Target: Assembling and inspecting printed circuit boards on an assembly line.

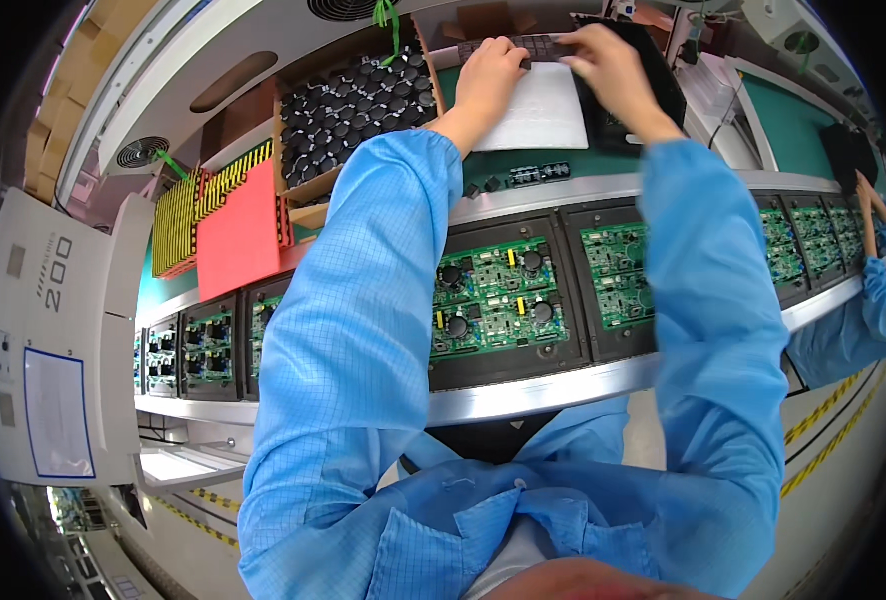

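At the far bench, my left hand (491,78) is closed, fingers curled over the left edge of a white foam sheet (541,112). A small dark piece shows at its fingertips, too small to name. Opposite it, my right hand (611,72) reaches over a black tray (653,75). It is blurred, its thumb and fingers apart, with nothing visible between them. A row of small black parts (538,46) lies beyond the sheet, between the hands. In front of the sheet sit several loose black capacitors (540,174).
Black carriers holding green circuit boards (498,296) line the conveyor before me. A cardboard box of black round components (358,115) stands left, beside a red sheet (238,235) and yellow-black dividers (175,228). At far right are another person's hands (868,205).
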A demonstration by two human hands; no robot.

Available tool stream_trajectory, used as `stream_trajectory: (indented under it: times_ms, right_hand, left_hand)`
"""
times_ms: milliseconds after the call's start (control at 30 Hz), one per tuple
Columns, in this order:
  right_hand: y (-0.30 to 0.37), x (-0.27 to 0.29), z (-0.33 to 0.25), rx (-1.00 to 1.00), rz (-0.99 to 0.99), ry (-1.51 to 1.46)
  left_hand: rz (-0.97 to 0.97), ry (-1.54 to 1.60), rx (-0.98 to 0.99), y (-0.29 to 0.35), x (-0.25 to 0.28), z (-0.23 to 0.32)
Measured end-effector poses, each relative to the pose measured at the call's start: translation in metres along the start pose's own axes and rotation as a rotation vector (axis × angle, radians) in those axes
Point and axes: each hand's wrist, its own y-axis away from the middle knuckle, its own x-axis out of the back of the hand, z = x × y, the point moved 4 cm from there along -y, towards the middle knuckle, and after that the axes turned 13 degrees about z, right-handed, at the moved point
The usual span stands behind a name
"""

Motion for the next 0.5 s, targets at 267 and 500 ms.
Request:
stream_trajectory:
  times_ms: [267,500]
  right_hand:
    - [0.126,0.213,0.02,-0.412,-0.295,0.249]
    - [0.187,0.22,0.048,-0.516,-0.468,0.221]
  left_hand:
    - [-0.118,0.505,0.134,-0.023,0.029,0.102]
    - [-0.777,0.752,0.228,0.04,-0.014,0.208]
